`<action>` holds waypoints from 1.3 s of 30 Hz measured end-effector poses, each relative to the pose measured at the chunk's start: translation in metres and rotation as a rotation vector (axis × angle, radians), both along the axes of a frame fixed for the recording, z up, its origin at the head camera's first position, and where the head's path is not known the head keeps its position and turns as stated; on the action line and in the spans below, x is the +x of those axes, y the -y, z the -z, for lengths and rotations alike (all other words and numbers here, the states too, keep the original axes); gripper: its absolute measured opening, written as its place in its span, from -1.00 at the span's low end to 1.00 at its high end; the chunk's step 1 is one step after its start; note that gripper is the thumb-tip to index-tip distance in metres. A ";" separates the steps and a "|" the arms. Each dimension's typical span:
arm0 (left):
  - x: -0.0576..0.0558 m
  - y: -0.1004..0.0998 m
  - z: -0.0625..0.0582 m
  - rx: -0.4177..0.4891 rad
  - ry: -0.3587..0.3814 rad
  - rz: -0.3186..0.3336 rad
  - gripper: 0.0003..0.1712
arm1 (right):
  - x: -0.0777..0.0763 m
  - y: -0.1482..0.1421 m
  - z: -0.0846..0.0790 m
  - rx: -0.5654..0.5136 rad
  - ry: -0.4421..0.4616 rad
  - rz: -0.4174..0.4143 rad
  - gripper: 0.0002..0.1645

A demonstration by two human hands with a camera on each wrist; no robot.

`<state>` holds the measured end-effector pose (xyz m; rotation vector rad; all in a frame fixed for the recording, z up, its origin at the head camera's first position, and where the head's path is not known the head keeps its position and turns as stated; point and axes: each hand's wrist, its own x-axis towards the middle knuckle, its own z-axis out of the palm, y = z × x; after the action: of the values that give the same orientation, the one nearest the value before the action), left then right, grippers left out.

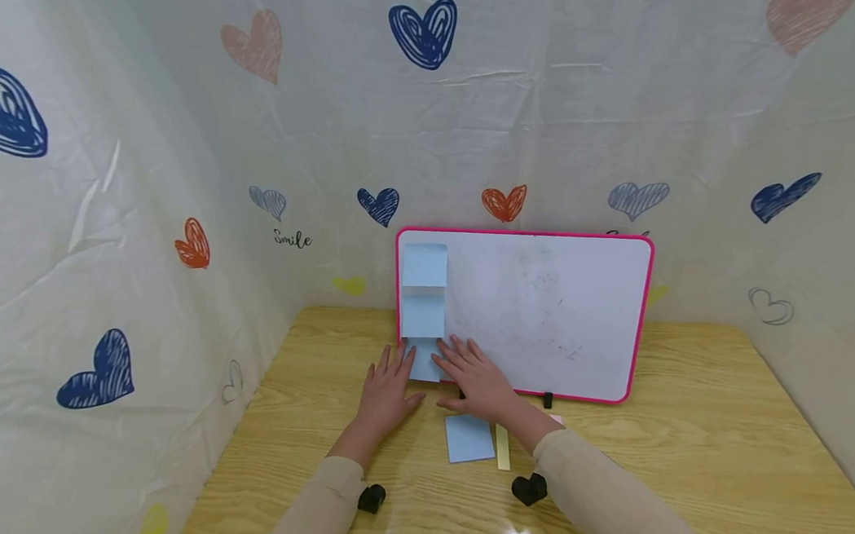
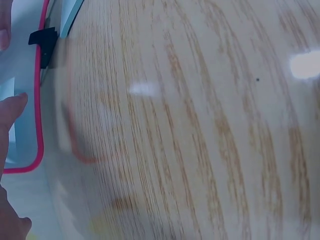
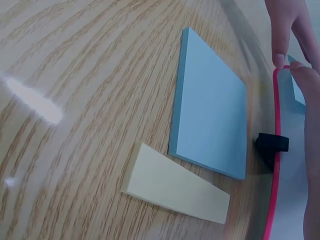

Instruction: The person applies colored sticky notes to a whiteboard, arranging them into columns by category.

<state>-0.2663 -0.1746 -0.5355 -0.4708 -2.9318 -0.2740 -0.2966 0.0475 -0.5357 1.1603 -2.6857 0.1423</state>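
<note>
A whiteboard (image 1: 548, 317) with a pink frame leans against the back curtain. Three light blue sticky notes run down its left side: a top note (image 1: 424, 265), a middle note (image 1: 423, 315) and a lowest note (image 1: 424, 360). My left hand (image 1: 388, 390) touches the lowest note's left edge with straight fingers. On that note's right side rest the extended fingers of my right hand (image 1: 476, 378). In the right wrist view, thumb and fingertips of a hand show near the board's corner; the note there is partly hidden.
On the table (image 1: 701, 414) lie a blue sticky-note pad (image 3: 212, 107) and a narrow pale yellow pad (image 3: 175, 185). A bit of pink paper (image 1: 556, 418) shows beside the right forearm. Black clips (image 1: 548, 400) sit at the board's lower edge.
</note>
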 end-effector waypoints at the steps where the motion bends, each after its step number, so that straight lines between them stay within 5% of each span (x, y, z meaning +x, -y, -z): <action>1: 0.001 0.000 -0.001 0.009 0.002 0.005 -0.04 | 0.000 -0.001 0.000 -0.001 0.002 0.001 0.02; 9: 0.005 -0.003 -0.002 0.033 0.012 0.042 -0.05 | 0.007 -0.012 -0.002 -0.071 0.060 -0.012 0.02; 24: 0.025 -0.028 -0.014 0.268 -0.001 0.118 -0.09 | 0.043 -0.054 -0.001 -0.596 0.454 0.043 -0.08; 32: 0.038 -0.056 -0.012 0.445 0.125 0.153 -0.13 | 0.064 -0.082 0.006 -0.685 0.483 0.091 -0.10; 39: 0.046 -0.077 -0.006 0.466 0.181 0.198 -0.16 | 0.074 -0.099 0.012 -0.752 0.546 0.099 -0.09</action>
<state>-0.2202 -0.0975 -0.5298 -0.6865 -2.8461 -1.0445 -0.2225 0.1462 -0.5479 0.8071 -2.6496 1.4839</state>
